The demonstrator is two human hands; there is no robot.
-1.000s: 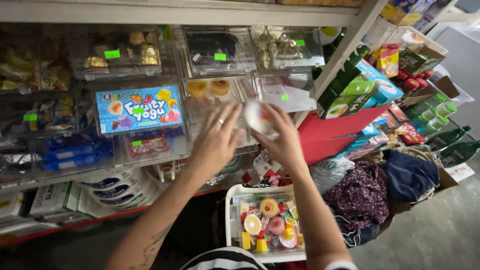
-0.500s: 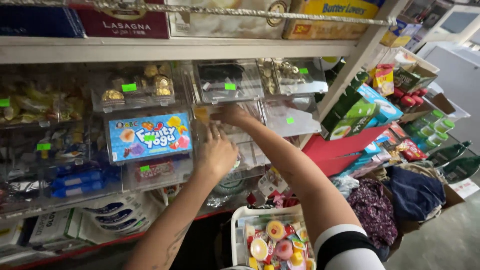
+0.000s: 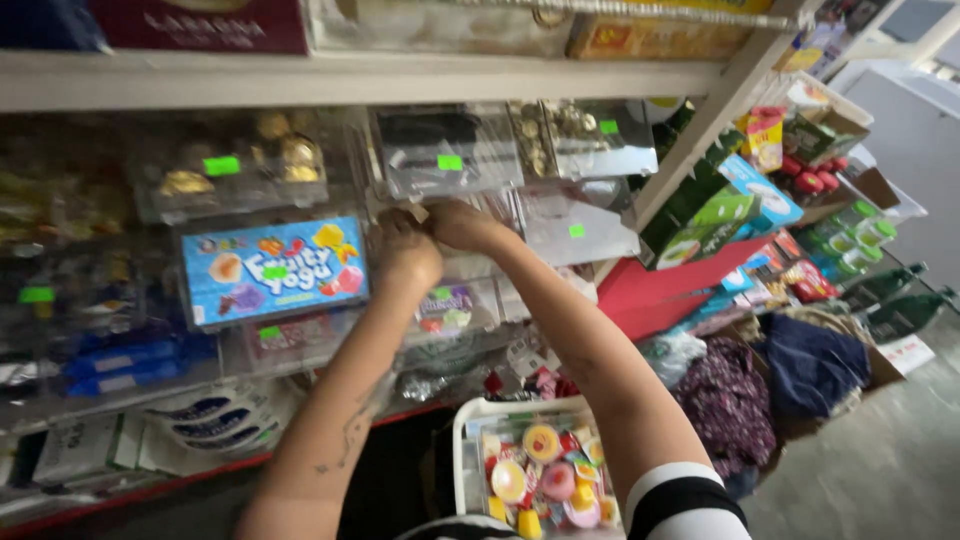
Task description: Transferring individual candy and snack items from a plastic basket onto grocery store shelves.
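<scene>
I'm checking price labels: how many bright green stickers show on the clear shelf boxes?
7 green stickers: three upper, one right-middle, three lower. Others may hide behind the hands.

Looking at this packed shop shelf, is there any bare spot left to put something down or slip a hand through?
Hardly any on the shelf: clear boxes and the blue candy box sit tight together where the left hand and right hand reach. The white tray below is full of jelly cups. Bare room shows only on the grey floor at lower right, beside the dark cloth bundles.
</scene>
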